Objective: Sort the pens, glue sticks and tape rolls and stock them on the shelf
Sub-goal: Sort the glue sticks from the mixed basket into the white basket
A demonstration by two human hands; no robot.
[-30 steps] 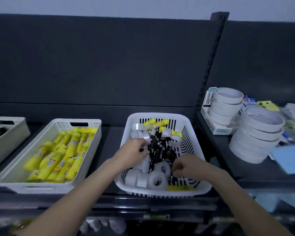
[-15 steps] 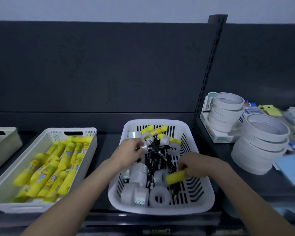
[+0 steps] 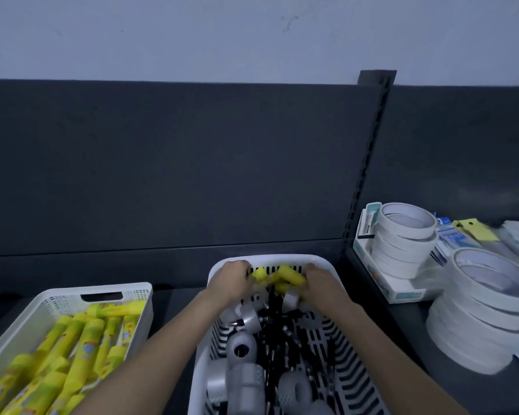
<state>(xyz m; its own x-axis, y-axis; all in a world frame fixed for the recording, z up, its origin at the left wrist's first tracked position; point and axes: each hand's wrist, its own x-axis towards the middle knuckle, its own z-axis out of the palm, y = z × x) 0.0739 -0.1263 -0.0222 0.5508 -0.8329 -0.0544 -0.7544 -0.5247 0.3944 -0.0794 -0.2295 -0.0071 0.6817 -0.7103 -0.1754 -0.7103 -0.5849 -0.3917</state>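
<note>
**Two hands gathering glue sticks at the far end of a mixed basket on a shelf (image 3: 174, 304).**

Left: a white tray (image 3: 114, 287) holds yellow sorted glue sticks (image 3: 72, 348) lying side by side. Centre: in the white basket (image 3: 321, 260), the left hand (image 3: 232, 280) and right hand (image 3: 321, 284) sit close together at the far end. Each is apparently curled round the loose glue sticks (image 3: 282, 277) bunched between them, though blur hides the fingers. Nearer the viewer, black pens (image 3: 276, 333) and grey tape rolls (image 3: 241, 348) lie mixed in the basket. Right: beyond a shelf upright (image 3: 363, 175) stand two stacks of large white tape rings (image 3: 402, 235).
</note>
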